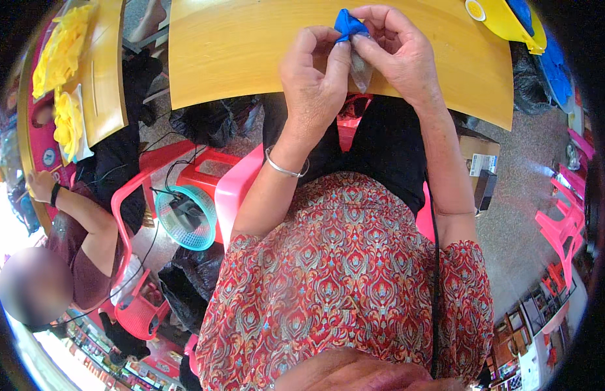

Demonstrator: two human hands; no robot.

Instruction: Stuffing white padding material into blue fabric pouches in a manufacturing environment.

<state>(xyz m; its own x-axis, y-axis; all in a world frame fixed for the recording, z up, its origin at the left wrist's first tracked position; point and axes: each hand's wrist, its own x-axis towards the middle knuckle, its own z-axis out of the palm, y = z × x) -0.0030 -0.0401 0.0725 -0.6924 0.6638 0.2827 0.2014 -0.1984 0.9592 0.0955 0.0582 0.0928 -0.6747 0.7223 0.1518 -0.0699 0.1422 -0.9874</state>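
Observation:
Over the far part of the yellow wooden table (231, 52), a small piece of folded blue fabric (348, 25) is pinched between my two hands. My left hand (317, 72) grips its left side with thumb and forefinger. On the other side, my right hand (401, 57) holds it with thumb and fingertips. Below the blue fabric hangs a pointed, see-through piece (360, 70) that looks like thin plastic, its tip toward me. Whether it is joined to the fabric is hidden by my fingers.
Yellow pieces (61, 49) lie on another table at left, where a co-worker (87, 241) sits. A teal basket (211, 225) with a black device stands beside my pink chair (240, 186). Yellow material (501, 23) and blue material (555, 75) lie at right, above a cardboard box (469, 146).

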